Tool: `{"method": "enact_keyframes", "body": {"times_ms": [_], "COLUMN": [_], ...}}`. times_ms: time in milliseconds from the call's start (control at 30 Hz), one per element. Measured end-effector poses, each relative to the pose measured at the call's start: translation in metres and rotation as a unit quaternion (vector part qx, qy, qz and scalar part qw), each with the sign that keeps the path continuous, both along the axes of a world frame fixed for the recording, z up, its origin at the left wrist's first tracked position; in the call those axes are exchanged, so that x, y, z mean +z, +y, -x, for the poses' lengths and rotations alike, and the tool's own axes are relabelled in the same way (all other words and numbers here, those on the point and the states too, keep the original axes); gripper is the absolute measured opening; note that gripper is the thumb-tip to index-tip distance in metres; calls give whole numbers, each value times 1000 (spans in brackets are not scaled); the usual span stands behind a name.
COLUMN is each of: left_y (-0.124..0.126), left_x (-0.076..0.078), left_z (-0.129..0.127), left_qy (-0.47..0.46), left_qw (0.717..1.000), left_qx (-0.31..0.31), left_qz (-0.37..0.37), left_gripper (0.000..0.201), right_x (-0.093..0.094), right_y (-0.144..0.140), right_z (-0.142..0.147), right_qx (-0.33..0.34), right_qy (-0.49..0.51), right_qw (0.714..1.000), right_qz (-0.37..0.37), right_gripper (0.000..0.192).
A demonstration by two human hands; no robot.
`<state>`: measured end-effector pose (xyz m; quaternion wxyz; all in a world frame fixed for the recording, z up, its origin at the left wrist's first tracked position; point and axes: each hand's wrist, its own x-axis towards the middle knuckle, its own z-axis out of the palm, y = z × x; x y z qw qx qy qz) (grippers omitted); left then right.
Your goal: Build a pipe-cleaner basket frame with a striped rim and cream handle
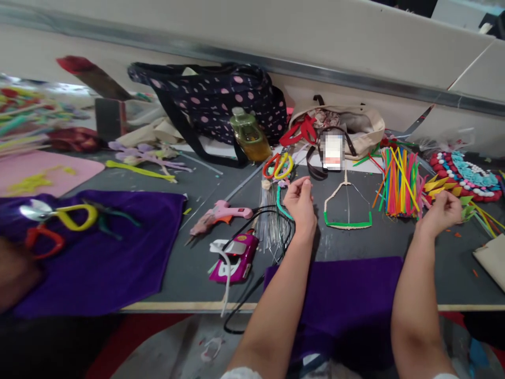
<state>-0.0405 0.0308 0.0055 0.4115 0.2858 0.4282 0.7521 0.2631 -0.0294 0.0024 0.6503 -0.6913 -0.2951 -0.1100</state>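
Observation:
My left hand [300, 202] rests on the grey table with fingers curled, touching a teal pipe cleaner [281, 204] beside a bundle of thin wires [272, 226]. My right hand [444, 210] is loosely closed next to a pile of coloured sticks [398, 181] and some yellow folded pieces [437, 185]; I cannot tell whether it pinches anything. Between the hands lies a wire frame wrapped in cream and green [347, 208]. A purple cloth [347, 295] lies under my forearms.
A pink glue gun [221, 215], a magenta power bank [236, 257], scissors [278, 164], a bottle [249, 134], a dotted bag [213, 100] and a cream bag [355, 123] crowd the table. At left, another purple cloth [98, 252] holds scissors, and another person's arm [16, 273] shows.

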Motion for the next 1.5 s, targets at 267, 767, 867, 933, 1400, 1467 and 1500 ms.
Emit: {"method": "enact_keyframes", "body": {"times_ms": [267,767,867,933,1400,1467,1500], "left_y": [-2,-7,-7,-7,-7,-7,-7], "left_x": [2,2,2,1,-2,-3,-3], "left_z": [-2,-8,-8,-9,-10,-10,-11], "left_qy": [1,4,3,2,4,3,2], "left_qw": [1000,997,996,996,993,993,993], "left_qx": [-13,-72,-79,-83,-106,-110,-111], "left_qz": [0,27,29,31,44,46,47], "left_gripper": [20,22,23,23,24,24,24], "right_x": [-1,6,6,3,-10,-11,-11], "right_y": [-3,2,1,3,13,13,13], "right_z": [9,6,5,6,4,4,4], "right_qx": [-22,-11,23,10,-37,-33,-43], "right_qy": [-62,-70,-49,-41,-49,-54,-54], "right_qw": [952,880,895,902,878,876,877], "right_qz": [298,470,442,430,475,478,476], "right_gripper": [25,38,41,35,28,27,25]}}
